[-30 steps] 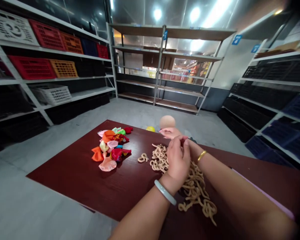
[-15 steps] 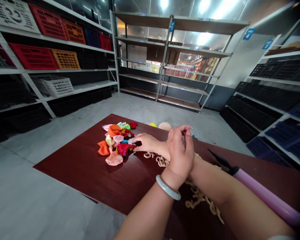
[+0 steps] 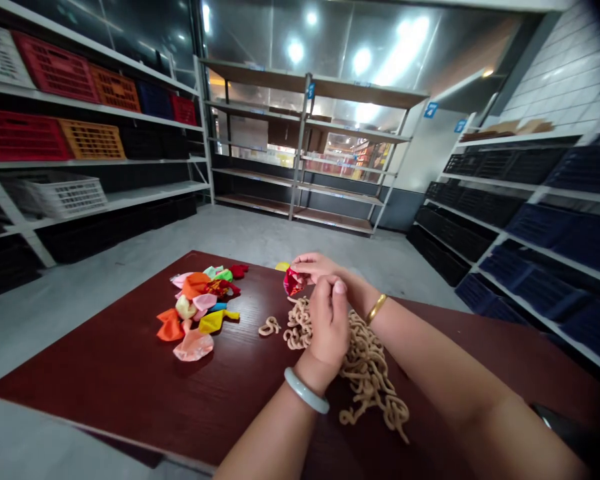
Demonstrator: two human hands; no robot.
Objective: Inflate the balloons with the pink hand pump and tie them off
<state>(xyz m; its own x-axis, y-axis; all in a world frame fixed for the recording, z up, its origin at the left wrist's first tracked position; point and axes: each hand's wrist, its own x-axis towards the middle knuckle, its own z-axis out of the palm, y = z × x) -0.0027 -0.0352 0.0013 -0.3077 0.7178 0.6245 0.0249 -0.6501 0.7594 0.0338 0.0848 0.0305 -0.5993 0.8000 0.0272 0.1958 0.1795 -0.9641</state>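
Note:
My right hand [image 3: 317, 267], above a gold bracelet, pinches a small red patterned balloon [image 3: 291, 283] near the far edge of the table. My left hand [image 3: 329, 320], with a pale jade bangle, is curled closed in front of it; what its fingers hold, if anything, is hidden. Beneath and beside both hands spreads a heap of beige cord [image 3: 365, 367], with one short loop [image 3: 269, 326] lying apart on its left. Limp balloons in many colours are piled to the left, among them an orange balloon [image 3: 170, 325], a yellow balloon [image 3: 219, 321] and a peach balloon [image 3: 194, 345].
The dark red table [image 3: 115, 380] has its near left edge above a grey floor. A yellow round thing [image 3: 283, 266] shows past the far edge. Metal shelving [image 3: 300, 180] stands behind, with crates on racks at both sides. A dark object [image 3: 555, 423] lies beyond my right forearm.
My right hand has drawn back from the balloon pile with the red balloon, moving right toward my left hand. The view has shifted, and the pink tube at the right no longer shows.

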